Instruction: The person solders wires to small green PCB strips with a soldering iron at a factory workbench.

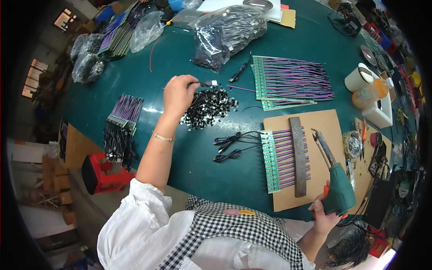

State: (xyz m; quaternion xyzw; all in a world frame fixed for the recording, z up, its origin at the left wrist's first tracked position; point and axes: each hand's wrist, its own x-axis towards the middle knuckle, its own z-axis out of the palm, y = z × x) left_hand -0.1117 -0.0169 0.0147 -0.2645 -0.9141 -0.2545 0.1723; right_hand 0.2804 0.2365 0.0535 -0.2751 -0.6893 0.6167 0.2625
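Observation:
My left hand reaches over the table, its fingers pinched at a dark piece with a whitish end; its exact kind is unclear. Right below lies a heap of small black and silvery parts. My right hand is wrapped round the handle of a green soldering gun, whose tip points away from me over a brown board. On that board, a metal bar lies across purple and dark wires joined to a strip of green circuit boards. Two coiled black cables run to its left edge.
Another wired board panel lies behind the brown board. At the back is a plastic bag of dark parts. Bundled cables lie at the left edge, near a red stool. An orange bottle stands at right.

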